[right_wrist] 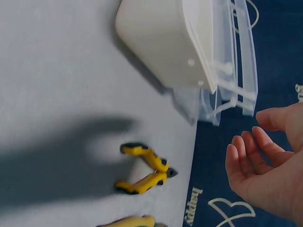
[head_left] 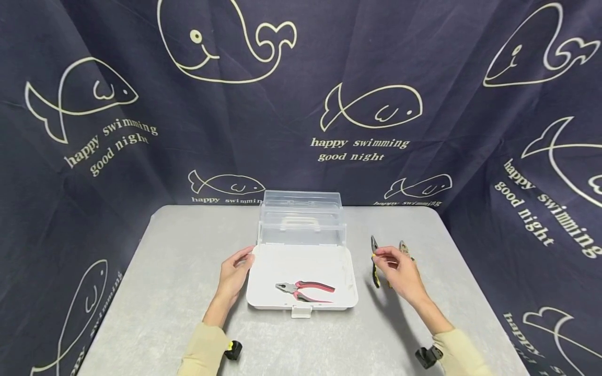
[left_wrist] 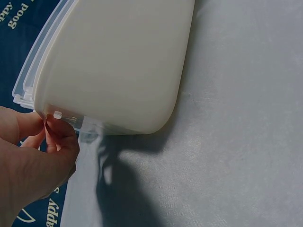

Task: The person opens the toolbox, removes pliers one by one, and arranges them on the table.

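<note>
A white plastic toolbox (head_left: 301,263) stands with its clear lid (head_left: 301,219) and trays folded back. Inside lie red-and-black combination pliers (head_left: 305,290), jaws to the left. At the box's back left corner my left hand (head_left: 233,272) pinches the rim; in the left wrist view its thumb and fingertips (left_wrist: 57,125) meet there. My right hand (head_left: 398,271) hovers right of the box, fingers loosely bent and holding nothing. Below it lie yellow-and-black long-nose pliers (right_wrist: 151,172), handles spread. Beside them is a second yellow-handled pair of pliers (right_wrist: 132,221), partly hidden by the hand in the head view.
Grey table (head_left: 174,292) under everything, with a dark blue fish-print curtain (head_left: 291,120) around its back and sides. A white latch (head_left: 301,312) sticks out at the box's front edge.
</note>
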